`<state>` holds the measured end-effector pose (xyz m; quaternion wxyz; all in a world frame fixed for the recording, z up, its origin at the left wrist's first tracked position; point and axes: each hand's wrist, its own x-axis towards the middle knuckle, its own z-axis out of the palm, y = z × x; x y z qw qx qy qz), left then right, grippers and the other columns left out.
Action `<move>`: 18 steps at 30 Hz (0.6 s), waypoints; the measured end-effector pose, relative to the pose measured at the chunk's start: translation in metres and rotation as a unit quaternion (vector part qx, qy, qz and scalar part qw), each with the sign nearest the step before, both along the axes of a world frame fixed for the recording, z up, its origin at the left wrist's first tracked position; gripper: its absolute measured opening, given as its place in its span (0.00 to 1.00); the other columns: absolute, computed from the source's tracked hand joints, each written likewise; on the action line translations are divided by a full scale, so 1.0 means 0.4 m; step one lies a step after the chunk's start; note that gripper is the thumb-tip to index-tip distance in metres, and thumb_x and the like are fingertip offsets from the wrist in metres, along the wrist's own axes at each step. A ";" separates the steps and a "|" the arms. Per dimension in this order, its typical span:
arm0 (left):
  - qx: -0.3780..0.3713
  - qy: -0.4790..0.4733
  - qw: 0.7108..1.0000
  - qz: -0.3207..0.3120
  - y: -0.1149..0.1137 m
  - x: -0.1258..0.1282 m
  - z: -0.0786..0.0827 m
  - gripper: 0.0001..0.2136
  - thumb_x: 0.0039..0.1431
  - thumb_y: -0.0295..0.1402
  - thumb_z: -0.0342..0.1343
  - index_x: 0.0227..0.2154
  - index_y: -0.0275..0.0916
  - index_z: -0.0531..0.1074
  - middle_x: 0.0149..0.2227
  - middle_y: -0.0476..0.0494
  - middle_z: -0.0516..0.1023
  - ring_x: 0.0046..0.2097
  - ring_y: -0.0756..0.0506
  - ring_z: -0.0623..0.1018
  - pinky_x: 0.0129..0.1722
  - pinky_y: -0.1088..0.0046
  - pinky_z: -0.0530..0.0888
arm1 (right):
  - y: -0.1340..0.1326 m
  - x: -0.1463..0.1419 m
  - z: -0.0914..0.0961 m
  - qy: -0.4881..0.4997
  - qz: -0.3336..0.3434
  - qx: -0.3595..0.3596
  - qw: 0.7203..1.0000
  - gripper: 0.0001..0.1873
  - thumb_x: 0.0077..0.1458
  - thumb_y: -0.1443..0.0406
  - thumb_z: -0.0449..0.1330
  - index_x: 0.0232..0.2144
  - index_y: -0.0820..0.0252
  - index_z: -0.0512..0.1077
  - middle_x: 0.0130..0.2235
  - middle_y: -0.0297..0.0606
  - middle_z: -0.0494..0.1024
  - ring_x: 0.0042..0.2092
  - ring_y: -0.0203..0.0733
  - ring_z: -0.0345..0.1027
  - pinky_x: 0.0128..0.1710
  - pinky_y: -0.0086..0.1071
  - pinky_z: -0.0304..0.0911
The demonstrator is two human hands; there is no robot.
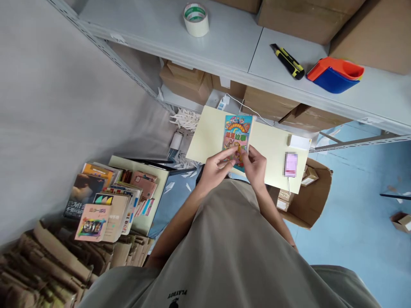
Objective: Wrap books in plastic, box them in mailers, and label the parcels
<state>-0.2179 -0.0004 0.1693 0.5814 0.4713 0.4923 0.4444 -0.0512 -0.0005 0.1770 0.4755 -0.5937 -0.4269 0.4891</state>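
Observation:
A small paperback book [238, 133] with a colourful blue, pink and yellow cover is in front of me, over the cream table. My left hand [218, 169] is at its lower left edge, thumb and index finger reaching across the cover. On the other side, my right hand [255, 166] grips the lower right edge, its thumb on the cover and its other fingers curled. The fingertips of both hands come close together over the lower cover. Whatever lies under the book is hidden, and so are the fingers behind it.
A pixelated phone [290, 164] and a white box [299, 141] lie on the cream table [269, 147]. Left stand stacked books [93, 222] and flattened cardboard [58, 252]. The shelf [224, 38] holds tape [196, 21], a cutter [287, 61] and an orange-blue dispenser [335, 75]. An open carton [316, 205] sits right.

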 end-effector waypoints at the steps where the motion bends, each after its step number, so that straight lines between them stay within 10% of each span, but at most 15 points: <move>1: 0.004 0.014 0.999 0.030 0.009 -0.017 -0.006 0.28 0.67 0.53 0.76 0.64 0.45 0.86 0.69 0.35 0.85 0.71 0.32 0.84 0.69 0.53 0.86 | 0.006 0.013 -0.003 0.012 0.006 -0.012 1.000 0.37 0.63 0.31 0.70 0.50 0.54 0.89 0.39 0.37 0.90 0.44 0.51 0.85 0.42 0.41 0.83; 4: -0.001 0.038 0.992 0.117 0.040 -0.081 -0.024 0.33 0.62 0.57 0.79 0.63 0.43 0.85 0.70 0.32 0.84 0.71 0.31 0.83 0.68 0.52 0.85 | 0.016 0.052 -0.010 0.087 0.040 -0.038 0.995 0.35 0.60 0.31 0.74 0.50 0.52 0.89 0.42 0.38 0.91 0.48 0.55 0.86 0.44 0.44 0.84; 7: -0.085 -0.039 0.993 0.070 0.057 -0.122 -0.026 0.34 0.54 0.62 0.82 0.51 0.38 0.89 0.56 0.30 0.91 0.61 0.29 0.90 0.59 0.52 0.89 | 0.016 0.067 -0.014 0.142 0.051 -0.048 0.987 0.33 0.57 0.33 0.77 0.50 0.49 0.89 0.48 0.40 0.93 0.56 0.60 0.87 0.53 0.52 0.86; 18: -0.147 -0.091 0.977 0.123 0.036 -0.094 0.007 0.32 0.42 0.60 0.88 0.39 0.39 0.91 0.39 0.39 0.92 0.42 0.38 0.90 0.42 0.64 0.88 | 0.018 0.075 -0.013 0.153 0.055 -0.054 0.985 0.32 0.56 0.35 0.80 0.50 0.46 0.90 0.50 0.37 0.94 0.59 0.60 0.88 0.54 0.51 0.88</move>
